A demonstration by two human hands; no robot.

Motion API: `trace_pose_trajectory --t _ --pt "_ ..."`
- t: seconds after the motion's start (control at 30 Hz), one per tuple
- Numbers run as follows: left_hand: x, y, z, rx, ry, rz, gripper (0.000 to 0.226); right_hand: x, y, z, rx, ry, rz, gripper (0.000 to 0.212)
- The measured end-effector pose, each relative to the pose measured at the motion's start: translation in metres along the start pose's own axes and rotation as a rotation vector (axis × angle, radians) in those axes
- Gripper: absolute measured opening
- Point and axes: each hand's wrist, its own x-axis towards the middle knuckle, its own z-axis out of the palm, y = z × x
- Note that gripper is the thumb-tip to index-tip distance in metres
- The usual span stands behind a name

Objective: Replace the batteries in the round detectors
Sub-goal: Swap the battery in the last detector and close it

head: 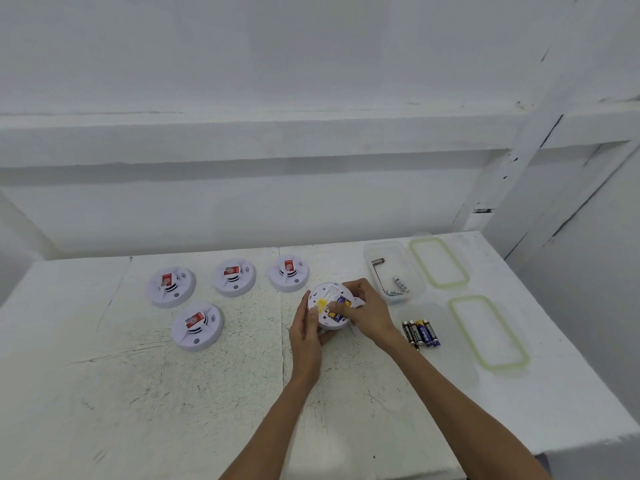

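Presently: right hand (369, 311), fingers curled, fingertips pressing a battery (341, 303) into the upturned detector (325, 306); the battery's long axis runs left to right across the bay. Left hand (304, 332) cups the detector's near-left rim. Spare batteries (420, 332) lie just right of the right wrist, nearer that hand.

the table (173, 393) is matt white paint, rough and scratched, with cracks showing. the four detectors (197, 327) at the left are smooth white plastic with a faint sheen. at the right, two containers (391, 271) are clear, glossy plastic; their lids (439, 263) have pale green rubbery rims. the loose batteries (420, 333) have shiny printed wrappers.
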Motion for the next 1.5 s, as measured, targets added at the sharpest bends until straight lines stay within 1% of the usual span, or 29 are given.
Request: trace_pose_trajectory --t 0.1,0.23,0.3,0.37,0.43,0.57,0.63,0.7,0.73,0.8,0.83,0.9,0.93,1.0,1.07,1.17,1.3,1.4,1.5 --pt "0.0 0.0 0.0 -0.005 -0.01 0.001 0.042 0.001 -0.006 -0.002 -0.016 -0.022 -0.005 0.052" --pt "0.001 0.003 0.002 -0.031 0.0 -0.013 0.041 0.003 -0.009 -0.003 0.044 -0.036 0.036 0.037" --pt "0.002 0.004 0.002 -0.047 0.014 -0.018 0.04 0.004 -0.008 -0.002 0.084 -0.072 0.09 0.038" --pt "0.002 0.003 0.001 -0.041 0.011 -0.016 0.039 0.005 -0.005 -0.001 0.079 -0.082 0.1 0.037" --pt "0.002 0.003 0.001 0.004 -0.009 -0.001 0.045 0.006 -0.001 0.0 0.112 -0.06 0.111 0.036" --pt "0.003 0.0 0.0 0.07 -0.043 0.009 0.071 0.005 0.001 0.001 0.194 -0.026 0.133 0.033" --pt "0.005 0.002 -0.001 0.049 -0.05 0.008 0.074 0.0 -0.003 0.001 0.217 -0.02 0.112 0.031" --pt "0.007 0.002 -0.001 0.022 -0.051 0.005 0.071 -0.004 -0.003 0.002 0.174 0.028 0.088 0.027" --pt "0.008 0.002 -0.001 0.017 -0.056 0.008 0.071 -0.006 -0.004 0.002 0.149 0.058 0.098 0.025" --pt "0.011 0.002 -0.002 0.017 -0.062 0.001 0.071 -0.011 -0.005 0.003 0.126 0.108 0.141 0.029" --pt "0.011 0.002 -0.004 0.011 -0.057 -0.009 0.071 -0.014 -0.005 0.002 0.072 0.145 0.13 0.03" --pt "0.013 0.003 -0.009 0.001 -0.045 -0.026 0.072 -0.021 -0.002 0.0 -0.179 0.234 0.016 0.027" --pt "0.015 0.004 -0.011 0.015 -0.035 -0.021 0.073 -0.025 0.001 -0.001 -0.306 0.246 -0.044 0.026" --pt "0.016 0.006 -0.017 0.051 -0.029 0.013 0.072 -0.03 0.008 0.001 -0.491 0.166 -0.103 0.032" --pt "0.016 0.01 -0.019 0.075 -0.057 0.046 0.074 -0.032 0.013 0.006 -0.621 0.075 -0.098 0.041" --pt "0.018 0.013 -0.02 0.109 -0.071 0.055 0.076 -0.032 0.014 0.016 -0.794 0.06 -0.066 0.049" --pt "0.019 0.015 -0.027 0.042 0.008 -0.044 0.064 -0.033 0.01 0.026 -0.974 0.072 0.124 0.052" --pt "0.018 0.015 -0.03 -0.013 -0.014 -0.027 0.059 -0.035 0.006 0.026 -1.018 0.097 0.144 0.047" --pt "0.016 0.013 -0.029 -0.108 -0.05 -0.067 0.063 -0.035 0.004 0.023 -1.008 0.113 0.118 0.04"
